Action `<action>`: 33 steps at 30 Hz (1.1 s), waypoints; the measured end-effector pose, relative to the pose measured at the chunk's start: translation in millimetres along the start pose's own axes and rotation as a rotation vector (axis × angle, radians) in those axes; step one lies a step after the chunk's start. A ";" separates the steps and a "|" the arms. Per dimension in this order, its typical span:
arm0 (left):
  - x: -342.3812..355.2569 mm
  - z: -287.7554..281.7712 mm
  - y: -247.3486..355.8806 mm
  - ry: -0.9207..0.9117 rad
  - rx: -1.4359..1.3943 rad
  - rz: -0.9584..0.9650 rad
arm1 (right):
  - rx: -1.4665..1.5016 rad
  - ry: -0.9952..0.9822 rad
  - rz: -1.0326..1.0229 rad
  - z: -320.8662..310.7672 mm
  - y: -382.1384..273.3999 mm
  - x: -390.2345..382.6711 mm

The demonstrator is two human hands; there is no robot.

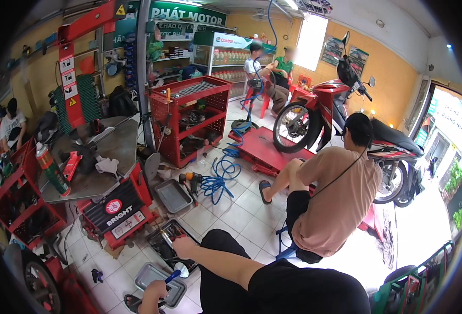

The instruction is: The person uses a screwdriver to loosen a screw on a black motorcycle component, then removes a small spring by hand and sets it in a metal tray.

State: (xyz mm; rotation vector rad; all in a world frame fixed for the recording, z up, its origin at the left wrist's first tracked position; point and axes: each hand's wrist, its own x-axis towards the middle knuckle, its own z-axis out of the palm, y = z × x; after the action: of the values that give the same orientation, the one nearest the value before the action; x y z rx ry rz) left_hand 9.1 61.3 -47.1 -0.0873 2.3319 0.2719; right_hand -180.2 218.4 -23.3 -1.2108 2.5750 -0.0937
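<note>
My left hand (pixel 156 291), low in the head view, is closed around the blue handle of a tool (pixel 173 275). That tool ends in a round whitish head, beside a shallow grey tray (pixel 145 273) on the floor. My right hand (pixel 182 247) is stretched out over a dark tray (pixel 185 224) crowded with parts and tools. Its fingers are closed on a short silvery cylindrical piece (pixel 166 238), too small to name exactly.
Another grey tray (pixel 173 196), an orange-black power tool (pixel 190 178) and a coiled blue hose (pixel 223 175) lie ahead. A red tool cart (pixel 186 118) stands behind. To my right, a person (pixel 341 193) sits facing a red motorbike (pixel 330 102). A tyre machine (pixel 110 209) is left.
</note>
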 end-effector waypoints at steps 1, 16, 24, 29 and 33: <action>-10.3 -2.7 1.3 0.029 0.023 0.013 | 0.027 -0.001 -0.033 7.1 -5.9 1.5; -27.6 -8.6 -1.7 0.085 -0.039 -0.042 | 0.224 -0.011 0.075 -7.9 -15.9 17.1; -22.1 -4.9 -0.1 0.052 -0.012 -0.034 | 0.218 0.016 0.088 -5.0 -12.4 19.9; -19.1 -0.5 -7.7 0.046 0.015 -0.033 | 0.209 0.000 0.091 -4.4 -16.1 20.5; -35.0 -18.8 5.0 0.016 -0.030 -0.037 | 0.207 -0.007 0.100 -3.9 -14.1 18.8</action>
State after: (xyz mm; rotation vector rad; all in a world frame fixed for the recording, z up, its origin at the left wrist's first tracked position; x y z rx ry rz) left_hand 19.7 61.3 -8.5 -0.1485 2.3400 0.2891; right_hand -182.2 194.7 -21.5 -1.0050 2.5404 -0.3255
